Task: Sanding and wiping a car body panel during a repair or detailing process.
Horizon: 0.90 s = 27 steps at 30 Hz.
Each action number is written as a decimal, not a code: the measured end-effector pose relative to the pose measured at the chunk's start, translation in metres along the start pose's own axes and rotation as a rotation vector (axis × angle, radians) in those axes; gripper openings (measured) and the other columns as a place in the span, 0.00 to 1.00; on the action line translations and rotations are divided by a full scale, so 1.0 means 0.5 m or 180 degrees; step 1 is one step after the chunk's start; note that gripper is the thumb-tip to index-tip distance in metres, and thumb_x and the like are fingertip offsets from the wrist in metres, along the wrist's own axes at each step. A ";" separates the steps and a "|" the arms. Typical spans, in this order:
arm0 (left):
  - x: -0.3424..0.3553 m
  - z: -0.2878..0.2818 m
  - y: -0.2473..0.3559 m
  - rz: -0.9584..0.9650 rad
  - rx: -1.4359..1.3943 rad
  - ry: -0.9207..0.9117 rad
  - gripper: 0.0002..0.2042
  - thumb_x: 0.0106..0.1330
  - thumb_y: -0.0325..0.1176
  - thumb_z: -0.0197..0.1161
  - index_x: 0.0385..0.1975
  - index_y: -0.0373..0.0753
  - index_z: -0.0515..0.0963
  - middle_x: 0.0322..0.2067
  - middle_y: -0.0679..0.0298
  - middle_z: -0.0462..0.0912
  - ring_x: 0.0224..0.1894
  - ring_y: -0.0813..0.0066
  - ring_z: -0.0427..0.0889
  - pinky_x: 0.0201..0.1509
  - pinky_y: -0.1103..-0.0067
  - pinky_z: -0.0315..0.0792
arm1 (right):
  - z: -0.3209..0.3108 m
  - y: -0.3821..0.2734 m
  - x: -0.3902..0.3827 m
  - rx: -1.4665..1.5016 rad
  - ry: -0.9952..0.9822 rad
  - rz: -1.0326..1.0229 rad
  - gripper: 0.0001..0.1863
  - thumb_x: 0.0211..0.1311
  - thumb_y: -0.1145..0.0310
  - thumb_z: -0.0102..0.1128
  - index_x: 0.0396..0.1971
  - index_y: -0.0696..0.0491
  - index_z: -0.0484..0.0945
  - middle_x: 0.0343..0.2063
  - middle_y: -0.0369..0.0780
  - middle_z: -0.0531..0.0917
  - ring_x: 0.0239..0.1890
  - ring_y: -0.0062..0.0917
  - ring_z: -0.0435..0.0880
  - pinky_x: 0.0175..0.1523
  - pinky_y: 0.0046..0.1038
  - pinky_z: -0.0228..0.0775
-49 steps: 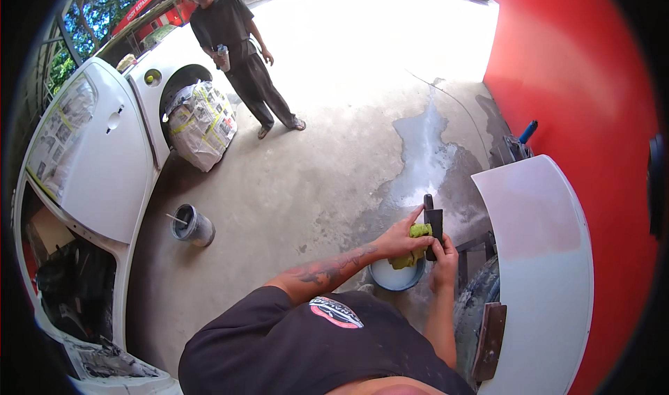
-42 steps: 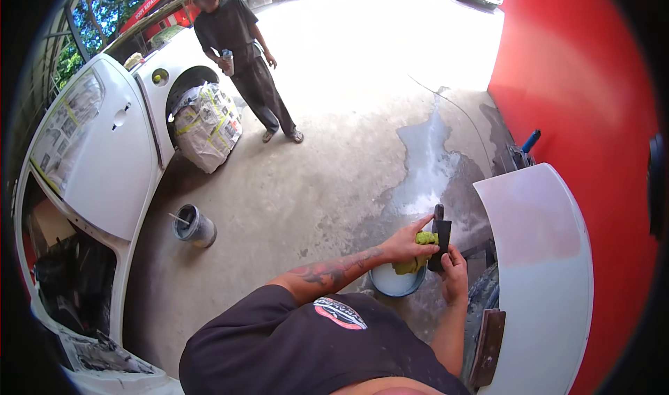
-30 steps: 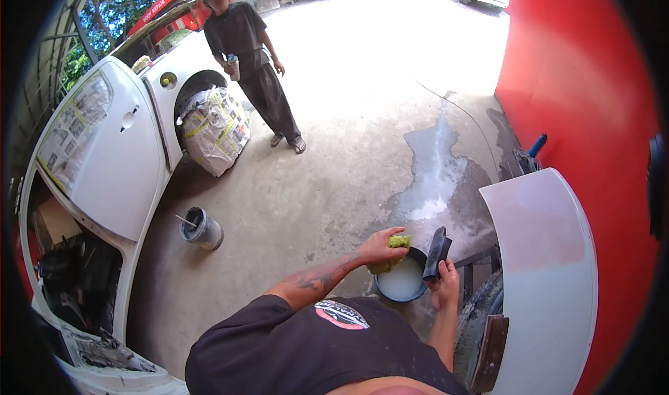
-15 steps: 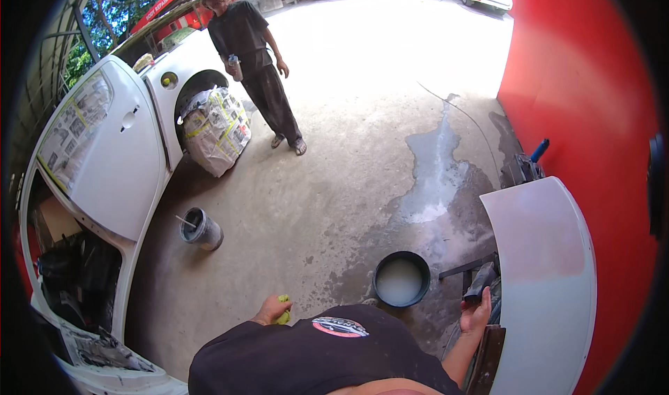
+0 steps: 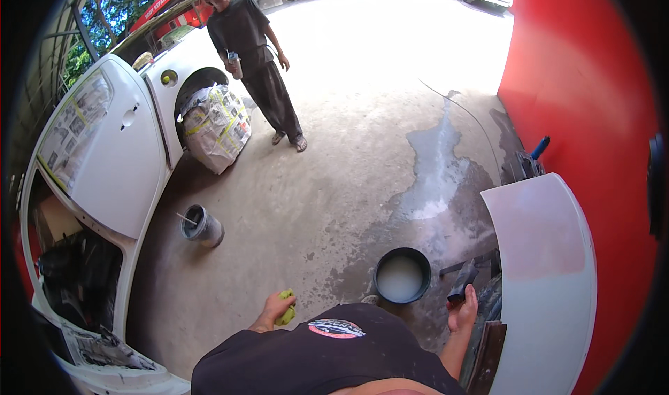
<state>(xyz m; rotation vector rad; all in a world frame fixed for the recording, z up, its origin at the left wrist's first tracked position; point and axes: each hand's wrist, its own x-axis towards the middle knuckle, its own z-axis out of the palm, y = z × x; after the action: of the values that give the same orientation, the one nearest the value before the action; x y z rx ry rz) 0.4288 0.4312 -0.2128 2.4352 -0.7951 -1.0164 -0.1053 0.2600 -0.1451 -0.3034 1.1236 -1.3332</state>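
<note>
My left hand is closed round a crumpled yellow-green piece, a cloth or sponge, held out above the floor beside my shirt. On the other side my right hand grips a dark grey block, which looks like a sanding block. It hangs in the air between a black bucket of cloudy whitish water and a curved white body panel. A pale pinkish patch covers the far part of that panel. The block does not appear to touch the panel.
A white car with an open door and a paper-masked wheel stands at left. A dirty pail with a stick is on the concrete. Another person stands beyond, holding a bottle. A red wall and wet floor lie right.
My right hand has shifted left with the block, away from the panel and nearer the bucket. My left hand has risen slightly, still holding the yellow-green piece.
</note>
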 end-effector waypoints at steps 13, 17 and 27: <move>0.081 0.007 -0.088 0.0057 0.0222 -0.0122 0.27 0.53 0.53 0.75 0.43 0.35 0.85 0.40 0.50 0.89 0.45 0.57 0.89 0.51 0.66 0.80 | -0.066 0.011 -0.025 -0.0141 0.0594 -0.0107 0.20 0.71 0.49 0.64 0.54 0.44 0.75 0.35 0.30 0.80 0.32 0.21 0.81 0.31 0.27 0.70; 0.066 0.007 -0.062 0.0212 0.0132 -0.0039 0.15 0.59 0.43 0.70 0.33 0.36 0.87 0.29 0.61 0.89 0.31 0.71 0.87 0.39 0.73 0.79 | -0.073 0.017 -0.025 -0.0278 0.0580 -0.0133 0.18 0.72 0.51 0.63 0.53 0.45 0.76 0.32 0.29 0.79 0.27 0.19 0.80 0.28 0.24 0.69; 0.036 -0.013 -0.011 -0.0053 0.0393 -0.0146 0.27 0.54 0.53 0.75 0.44 0.35 0.85 0.41 0.48 0.89 0.46 0.55 0.89 0.52 0.65 0.80 | -0.073 0.043 -0.010 -0.0702 0.0477 -0.0296 0.13 0.73 0.52 0.63 0.47 0.43 0.76 0.29 0.28 0.79 0.24 0.16 0.77 0.26 0.20 0.67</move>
<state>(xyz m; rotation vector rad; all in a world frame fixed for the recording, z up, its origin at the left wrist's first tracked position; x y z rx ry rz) 0.4460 0.4250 -0.2206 2.5339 -0.8786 -1.0621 -0.1199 0.2851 -0.1763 -0.4268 1.4011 -1.3320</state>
